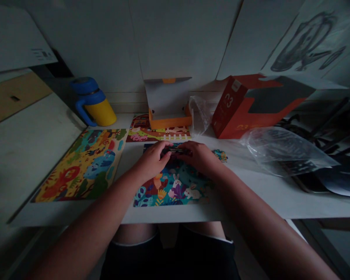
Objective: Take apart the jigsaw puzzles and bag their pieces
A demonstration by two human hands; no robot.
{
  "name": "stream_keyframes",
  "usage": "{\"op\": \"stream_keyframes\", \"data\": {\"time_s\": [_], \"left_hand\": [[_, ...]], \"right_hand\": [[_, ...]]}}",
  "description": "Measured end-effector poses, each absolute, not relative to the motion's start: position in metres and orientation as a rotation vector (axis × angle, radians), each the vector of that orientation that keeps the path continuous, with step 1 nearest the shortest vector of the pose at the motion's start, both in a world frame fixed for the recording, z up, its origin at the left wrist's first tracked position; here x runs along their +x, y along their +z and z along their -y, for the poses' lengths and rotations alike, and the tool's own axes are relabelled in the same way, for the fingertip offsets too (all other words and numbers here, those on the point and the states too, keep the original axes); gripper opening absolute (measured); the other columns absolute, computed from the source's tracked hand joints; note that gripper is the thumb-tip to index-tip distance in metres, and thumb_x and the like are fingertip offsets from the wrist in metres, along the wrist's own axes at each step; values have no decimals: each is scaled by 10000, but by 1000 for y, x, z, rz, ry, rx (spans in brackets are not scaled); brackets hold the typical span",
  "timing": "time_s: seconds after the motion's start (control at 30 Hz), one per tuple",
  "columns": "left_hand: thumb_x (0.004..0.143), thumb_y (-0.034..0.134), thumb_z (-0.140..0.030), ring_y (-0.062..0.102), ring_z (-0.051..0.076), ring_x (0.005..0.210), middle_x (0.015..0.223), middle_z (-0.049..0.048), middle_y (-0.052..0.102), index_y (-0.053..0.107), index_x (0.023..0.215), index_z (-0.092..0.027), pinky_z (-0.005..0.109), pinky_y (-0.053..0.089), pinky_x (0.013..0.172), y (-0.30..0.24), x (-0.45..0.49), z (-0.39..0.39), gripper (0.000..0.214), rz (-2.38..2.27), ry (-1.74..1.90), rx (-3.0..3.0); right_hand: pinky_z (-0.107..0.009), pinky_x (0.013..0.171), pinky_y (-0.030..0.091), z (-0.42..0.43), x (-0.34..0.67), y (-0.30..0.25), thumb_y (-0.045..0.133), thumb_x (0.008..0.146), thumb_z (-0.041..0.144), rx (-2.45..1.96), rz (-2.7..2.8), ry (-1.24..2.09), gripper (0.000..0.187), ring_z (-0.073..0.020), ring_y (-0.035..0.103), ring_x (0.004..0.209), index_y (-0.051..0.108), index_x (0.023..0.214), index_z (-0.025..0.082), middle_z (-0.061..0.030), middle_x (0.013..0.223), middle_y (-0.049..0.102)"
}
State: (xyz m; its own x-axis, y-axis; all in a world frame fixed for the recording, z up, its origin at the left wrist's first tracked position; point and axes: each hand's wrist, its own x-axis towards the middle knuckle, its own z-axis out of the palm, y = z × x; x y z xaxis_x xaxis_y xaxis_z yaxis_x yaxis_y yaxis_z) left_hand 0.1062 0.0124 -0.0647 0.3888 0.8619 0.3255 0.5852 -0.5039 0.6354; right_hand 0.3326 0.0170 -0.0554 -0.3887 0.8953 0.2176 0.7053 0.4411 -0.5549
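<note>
A teal picture sheet [175, 196] with white rabbits and plants lies on the table in front of me. Over its far part, my left hand [154, 158] and my right hand [200, 156] face each other, fingers curled in. Between their fingertips is a small stack of thin flat pieces [175, 150], gripped from both sides; the printing on it is too dark to make out. Just beyond my right wrist lies a small teal patterned piece [221, 156] with a wavy edge. My forearm and fingers hide part of the sheet's right side and top.
Left is a yellow animal picture [87, 165]; behind it stands a blue-and-yellow flask [97, 105]. An open orange box [170, 123] rests on a farm picture [140, 134]. At right are a large red box [231, 112], a clear plastic bag [282, 149] and dark items. The white table [262, 186] ends near my lap.
</note>
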Motion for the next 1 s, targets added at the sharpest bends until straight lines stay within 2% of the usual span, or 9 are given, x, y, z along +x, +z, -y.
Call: {"op": "stream_keyframes", "data": {"time_s": [0.13, 0.37, 0.5, 0.6, 0.7, 0.77, 0.83, 1.0], "left_hand": [[992, 589, -192, 742, 228, 1119, 1257, 63, 763, 674, 1227, -237, 421, 584, 1040, -70, 102, -20, 254, -1231, 875, 2198], [975, 606, -166, 770, 219, 1060, 1152, 42, 803, 714, 1173, -235, 382, 615, 973, -70, 104, -18, 235, -1178, 873, 2178], [986, 592, -168, 762, 222, 1099, 1184, 40, 798, 705, 1216, -249, 400, 611, 996, -71, 107, -15, 269, -1162, 872, 2207], [1000, 596, -198, 750, 206, 1134, 1246, 65, 775, 663, 1267, -233, 390, 609, 1017, -71, 108, -15, 277, -1085, 956, 2146], [1004, 610, -228, 756, 190, 1076, 1233, 86, 768, 648, 1259, -209, 374, 624, 983, -67, 106, -15, 259, -1080, 1013, 2084], [1006, 607, -234, 756, 180, 1023, 1201, 82, 771, 647, 1252, -209, 374, 630, 959, -64, 105, -14, 251, -1101, 1011, 2089], [1001, 611, -231, 751, 177, 1002, 1166, 70, 774, 645, 1248, -215, 378, 632, 948, -62, 105, -13, 250, -1111, 994, 2119], [992, 617, -236, 745, 183, 986, 1093, 53, 769, 649, 1206, -222, 365, 636, 901, -63, 105, -13, 216, -1097, 957, 2168]], "right_hand": [[-306, 787, 479, -19, 335, -58, 799, 930, 343, -1354, 2224, 498, 298, -214, 693, 875, 763, 1187, 196, -74, 1062, 781], [-302, 722, 462, -16, 333, -55, 756, 966, 362, -1343, 2232, 545, 203, -203, 678, 801, 783, 1107, 218, -47, 962, 785], [-298, 711, 459, -14, 331, -56, 756, 957, 333, -1345, 2231, 539, 169, -191, 673, 783, 783, 1084, 224, -40, 941, 781], [-292, 679, 475, -15, 344, -52, 736, 958, 377, -1360, 2121, 604, 181, -179, 677, 747, 780, 1050, 228, -27, 901, 783], [-302, 662, 500, -17, 380, -43, 737, 938, 451, -1480, 1937, 567, 254, -198, 697, 766, 785, 1051, 229, -45, 905, 798], [-308, 623, 519, -19, 414, -39, 752, 908, 550, -1561, 1864, 667, 376, -216, 712, 765, 780, 1103, 230, -73, 945, 813], [-309, 599, 541, -19, 448, -38, 794, 860, 569, -1616, 1774, 806, 449, -218, 711, 739, 762, 1139, 218, -101, 932, 818], [-321, 612, 591, -16, 493, -45, 859, 782, 475, -1804, 1608, 1125, 404, -187, 697, 676, 755, 1065, 206, -105, 889, 816]]}}
